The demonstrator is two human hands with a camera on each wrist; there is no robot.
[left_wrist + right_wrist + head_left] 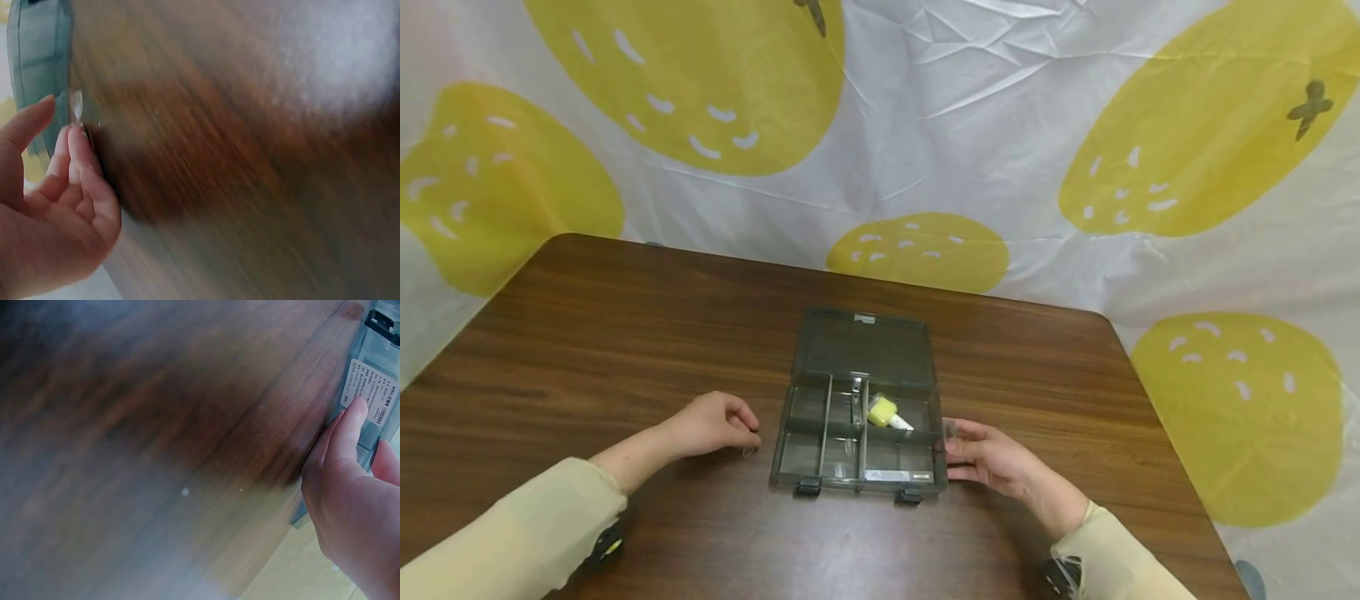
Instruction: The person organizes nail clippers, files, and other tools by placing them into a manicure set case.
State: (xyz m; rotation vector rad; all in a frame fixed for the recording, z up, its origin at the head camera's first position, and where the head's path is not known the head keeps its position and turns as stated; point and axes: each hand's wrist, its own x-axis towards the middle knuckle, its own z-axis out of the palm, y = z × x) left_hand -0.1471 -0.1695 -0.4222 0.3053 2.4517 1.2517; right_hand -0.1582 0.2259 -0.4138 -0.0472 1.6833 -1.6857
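A translucent grey compartment box (904,457) stands with its lid (865,348) folded back. My right hand (992,460) rests against the box's right side; in the right wrist view, fairly straight fingers (344,439) touch the labelled wall and the thumb side is by the rim. My left hand (715,425) is low over the table left of the box. Its fingers (75,147) bend loosely, thumb apart, with a small clear leaf-shaped piece (77,106) right at the fingertips. A bottle with yellow contents and a white cap (883,411) lies inside the upper right compartment.
Thin dividers (826,421) split the box. A similar clear oval piece (850,447) and a pale strip (887,476) are in lower compartments. Two dark latches (908,497) stick out at the front edge. The brown wooden table (662,333) meets a patterned white cloth (737,217) behind.
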